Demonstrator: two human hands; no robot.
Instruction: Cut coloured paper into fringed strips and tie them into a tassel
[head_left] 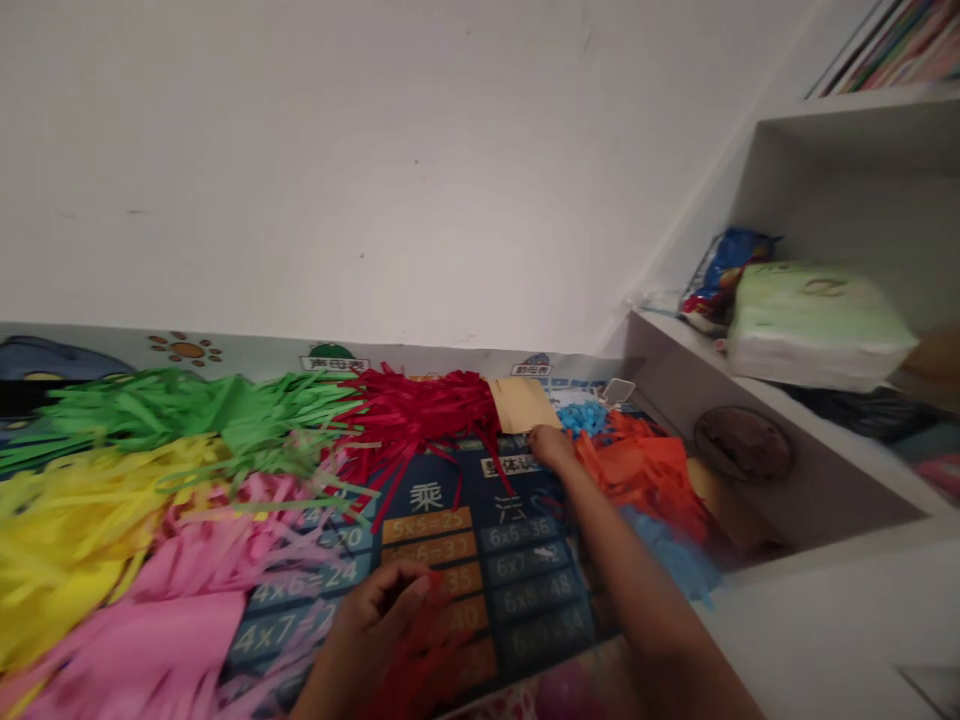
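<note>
One orange-red fringe (424, 655), blurred, hangs over the multiplication mat (536, 600), pinched between the left hand's (382, 605) thumb and fingers. One tan paper (525, 403) lies farther back, beside crimson fringe (427, 410); the right hand (551, 447), fingers curled, is at its near edge, grip impossible to tell. Green (187, 410), yellow (82, 540) and pink fringes (165, 640) lie left; orange (645, 465) and blue fringes (671, 560), right, beside the shelf unit (840, 510).
</note>
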